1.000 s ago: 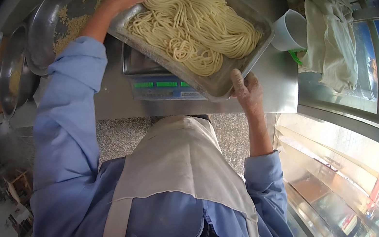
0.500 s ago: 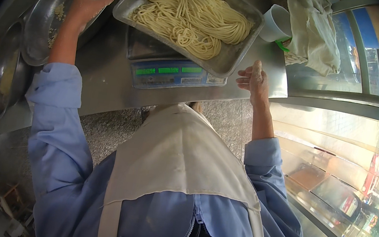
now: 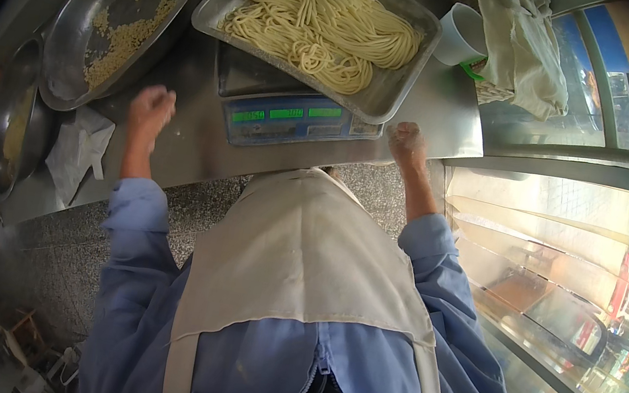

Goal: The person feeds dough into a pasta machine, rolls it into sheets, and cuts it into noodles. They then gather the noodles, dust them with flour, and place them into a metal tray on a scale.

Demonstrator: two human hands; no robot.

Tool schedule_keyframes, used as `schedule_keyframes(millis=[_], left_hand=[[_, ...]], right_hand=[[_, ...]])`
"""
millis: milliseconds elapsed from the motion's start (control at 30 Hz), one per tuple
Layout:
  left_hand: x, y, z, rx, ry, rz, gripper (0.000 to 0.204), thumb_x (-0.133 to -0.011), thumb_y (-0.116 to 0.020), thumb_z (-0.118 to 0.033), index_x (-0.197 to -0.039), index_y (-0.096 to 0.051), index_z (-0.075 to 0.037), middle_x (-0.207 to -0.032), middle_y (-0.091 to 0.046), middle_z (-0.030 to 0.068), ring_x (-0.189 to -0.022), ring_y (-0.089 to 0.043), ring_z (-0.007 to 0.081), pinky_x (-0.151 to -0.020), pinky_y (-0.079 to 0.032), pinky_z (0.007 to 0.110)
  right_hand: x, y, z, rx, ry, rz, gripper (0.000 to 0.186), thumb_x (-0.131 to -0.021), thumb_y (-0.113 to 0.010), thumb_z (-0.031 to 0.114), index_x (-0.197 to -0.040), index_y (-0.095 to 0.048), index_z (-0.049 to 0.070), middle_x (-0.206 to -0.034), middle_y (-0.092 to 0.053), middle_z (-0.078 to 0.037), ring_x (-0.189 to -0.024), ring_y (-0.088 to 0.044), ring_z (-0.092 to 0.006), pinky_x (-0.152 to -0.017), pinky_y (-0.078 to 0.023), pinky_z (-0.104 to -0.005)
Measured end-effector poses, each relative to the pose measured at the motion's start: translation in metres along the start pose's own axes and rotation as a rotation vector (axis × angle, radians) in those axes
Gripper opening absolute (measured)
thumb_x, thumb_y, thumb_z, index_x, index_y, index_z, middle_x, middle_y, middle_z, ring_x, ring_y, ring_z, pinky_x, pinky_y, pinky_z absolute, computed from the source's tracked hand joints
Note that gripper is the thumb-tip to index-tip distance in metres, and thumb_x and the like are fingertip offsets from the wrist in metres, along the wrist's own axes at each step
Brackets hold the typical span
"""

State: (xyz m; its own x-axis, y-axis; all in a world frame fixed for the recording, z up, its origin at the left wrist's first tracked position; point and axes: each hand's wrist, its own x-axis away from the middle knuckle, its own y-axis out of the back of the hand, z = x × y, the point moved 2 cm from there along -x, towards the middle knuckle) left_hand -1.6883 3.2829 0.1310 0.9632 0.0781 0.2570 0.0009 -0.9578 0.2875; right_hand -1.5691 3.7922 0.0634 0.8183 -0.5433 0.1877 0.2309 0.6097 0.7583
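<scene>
My left hand [image 3: 151,113] hovers over the steel counter, its fingers curled in with nothing visible in them. Beside it, to the upper left, lies a large metal bowl [image 3: 72,22] with small pale yellow dough crumbs [image 3: 128,42]. My right hand [image 3: 408,144] is closed in a loose fist by the counter's front edge, near the corner of a metal tray [image 3: 386,111]; it appears to hold nothing. Thick pale noodles [image 3: 319,26] lie in a looped heap in that tray. Under the tray is a blue digital scale [image 3: 281,122] with lit green displays.
A smaller metal bowl [image 3: 8,81] stands at the far left, with a white plastic bag [image 3: 79,151] next to it. At the upper right are a white plastic tub [image 3: 460,35] and a pale cloth [image 3: 523,53]. Glass panels [image 3: 551,248] border the right side.
My left hand has left the large bowl, moving down and right, and its fingers have curled. The right hand has shifted slightly down and left and closed. Crumbs and the plastic bag are now uncovered.
</scene>
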Motion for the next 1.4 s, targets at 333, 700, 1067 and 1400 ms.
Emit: schedule_keyframes(millis=[333,700,1067,1400], left_hand=[[0.107,-0.017,0.109,0.023,0.46,0.042,0.03,-0.091,-0.06,-0.034,-0.09,-0.059,-0.003,-0.074,-0.061,0.0046,-0.06,-0.058,0.0119,-0.052,-0.044,0.027],[0.111,0.002,0.121,-0.031,0.409,-0.035,0.03,-0.089,-0.061,-0.035,-0.09,-0.06,-0.005,-0.077,-0.062,0.0032,-0.065,-0.059,0.0125,-0.059,-0.048,0.029],[0.126,-0.003,0.105,0.002,0.397,-0.048,0.029,-0.091,-0.06,-0.026,-0.099,-0.06,0.002,-0.078,-0.059,0.0055,-0.064,-0.053,0.0114,-0.055,-0.04,0.031],[0.114,-0.008,0.105,0.096,0.362,0.009,0.026,-0.092,-0.06,-0.023,-0.099,-0.059,0.002,-0.075,-0.057,0.004,-0.061,-0.052,0.0091,-0.05,-0.038,0.026]], right_hand=[[0.001,-0.028,-0.009,-0.022,-0.065,0.086,0.055,-0.076,-0.075,0.039,-0.11,-0.059,-0.001,-0.097,-0.066,-0.014,-0.088,-0.063,-0.0196,-0.076,-0.052,-0.0294],[-0.017,-0.034,-0.007,0.056,-0.069,0.119,0.054,-0.072,-0.071,0.049,-0.091,-0.066,-0.001,-0.088,-0.067,-0.023,-0.092,-0.064,-0.0384,-0.083,-0.049,-0.0391],[-0.012,-0.019,-0.016,-0.062,-0.157,0.068,0.057,-0.071,-0.071,0.049,-0.093,-0.065,-0.003,-0.086,-0.067,-0.021,-0.091,-0.064,-0.0352,-0.082,-0.049,-0.0378],[0.01,0.013,-0.033,-0.295,-0.311,0.082,0.035,-0.085,-0.065,0.029,-0.098,-0.061,-0.003,-0.08,-0.063,-0.009,-0.067,-0.061,-0.0159,-0.056,-0.051,-0.0294]])
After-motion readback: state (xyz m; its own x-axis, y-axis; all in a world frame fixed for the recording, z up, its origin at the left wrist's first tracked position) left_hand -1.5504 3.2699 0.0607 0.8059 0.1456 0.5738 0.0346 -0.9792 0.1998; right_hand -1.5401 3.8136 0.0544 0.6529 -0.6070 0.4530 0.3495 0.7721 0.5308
